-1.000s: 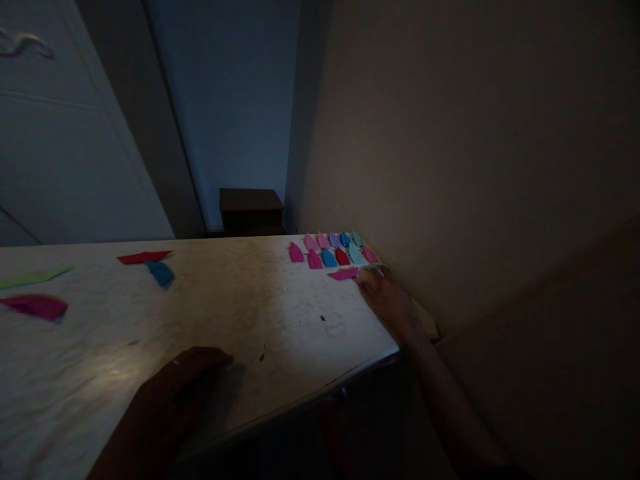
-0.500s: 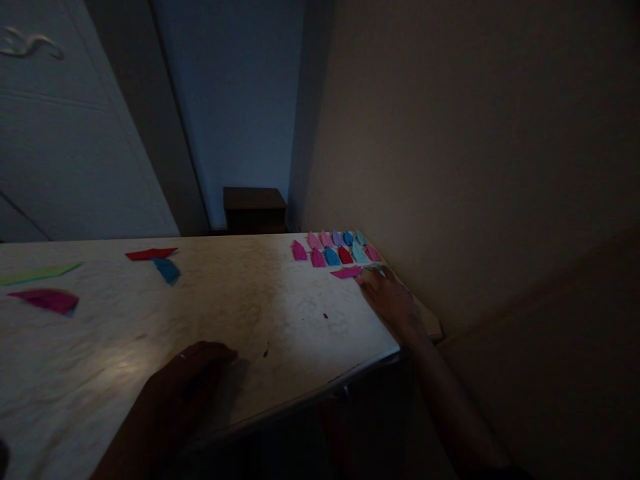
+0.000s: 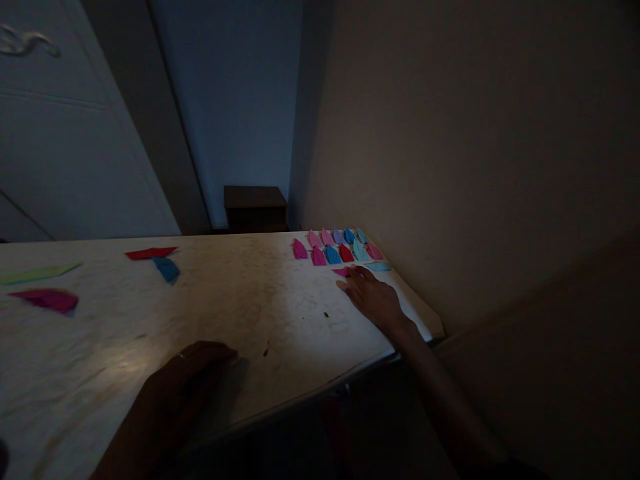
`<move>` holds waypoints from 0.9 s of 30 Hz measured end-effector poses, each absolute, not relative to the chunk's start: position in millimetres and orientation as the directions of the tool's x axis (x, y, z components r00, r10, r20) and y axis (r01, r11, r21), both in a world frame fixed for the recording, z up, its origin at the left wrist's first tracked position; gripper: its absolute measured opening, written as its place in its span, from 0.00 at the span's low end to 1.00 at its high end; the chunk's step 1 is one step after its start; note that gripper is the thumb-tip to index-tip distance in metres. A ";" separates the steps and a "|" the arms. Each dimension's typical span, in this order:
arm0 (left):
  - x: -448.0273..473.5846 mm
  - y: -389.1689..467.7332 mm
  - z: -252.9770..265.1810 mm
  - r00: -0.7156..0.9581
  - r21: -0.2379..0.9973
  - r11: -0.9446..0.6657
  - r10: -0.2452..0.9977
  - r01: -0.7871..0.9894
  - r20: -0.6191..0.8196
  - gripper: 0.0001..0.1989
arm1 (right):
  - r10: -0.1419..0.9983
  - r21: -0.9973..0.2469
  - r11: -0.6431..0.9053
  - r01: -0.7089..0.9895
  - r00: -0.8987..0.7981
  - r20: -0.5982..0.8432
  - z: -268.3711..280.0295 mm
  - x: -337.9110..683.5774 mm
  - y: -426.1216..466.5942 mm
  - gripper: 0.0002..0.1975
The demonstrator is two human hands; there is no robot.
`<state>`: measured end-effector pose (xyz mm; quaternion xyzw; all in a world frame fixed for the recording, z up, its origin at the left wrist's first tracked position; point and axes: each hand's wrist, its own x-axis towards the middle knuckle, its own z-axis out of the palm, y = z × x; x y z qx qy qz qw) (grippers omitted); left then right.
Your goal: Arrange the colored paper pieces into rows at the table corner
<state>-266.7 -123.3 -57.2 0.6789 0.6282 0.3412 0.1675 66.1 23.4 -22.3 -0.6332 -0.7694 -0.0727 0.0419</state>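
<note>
Over by the far right corner of the desk [image 3: 240,293], the person's right hand [image 3: 373,299] lies flat, palm down, fingers stretched forward and loosely together. Its fingertips [image 3: 350,275] cover the near end of a magenta folded paper [image 3: 342,271]; only a small piece of that paper shows beyond them. The hand presses or rests on it and has nothing gripped. Just to the right of the fingertips lies a pale blue folded strip [image 3: 379,267], apart from the hand.

Beyond the magenta piece, close against the wall [image 3: 475,147], small folded papers stand in two rows [image 3: 340,245]: pinks, blues, a lilac, a red and pale turquoise ones, set side by side with their points away from the person. The magenta piece under the fingertips sits just in front of the nearer row.

Nearer the front edge of the desk, the left hand [image 3: 175,387] rests palm down on the surface, fingers curled a little, a ring visible on one finger. It is in deep shadow and I cannot tell whether anything lies beneath it.

Well away at the left of the desk lie loose papers: a red strip [image 3: 150,253] touching a blue piece [image 3: 167,269], a light green strip [image 3: 37,273] and a dark magenta piece [image 3: 47,300]. A few dark specks mark the pale desk top between the hands. Behind the desk, a dark wooden cabinet [image 3: 255,208] stands in the corner, with a white door [image 3: 65,133] to the left.
</note>
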 end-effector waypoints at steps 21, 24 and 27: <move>-252.6 -125.7 -36.3 0.041 0.738 -0.233 0.962 0.634 0.268 0.11 | 0.865 -0.209 0.421 0.883 -0.322 0.385 -39.4 80.9 18.9 0.25; -252.2 -128.4 -31.6 0.070 0.772 -0.237 0.968 0.590 0.243 0.11 | 0.859 -0.213 0.486 0.848 -0.418 0.297 -37.1 79.8 15.8 0.29; -255.0 -132.4 -26.9 0.047 0.796 -0.228 0.969 0.560 0.244 0.10 | 0.865 -0.229 0.495 0.838 -0.452 0.218 -35.0 81.7 13.8 0.32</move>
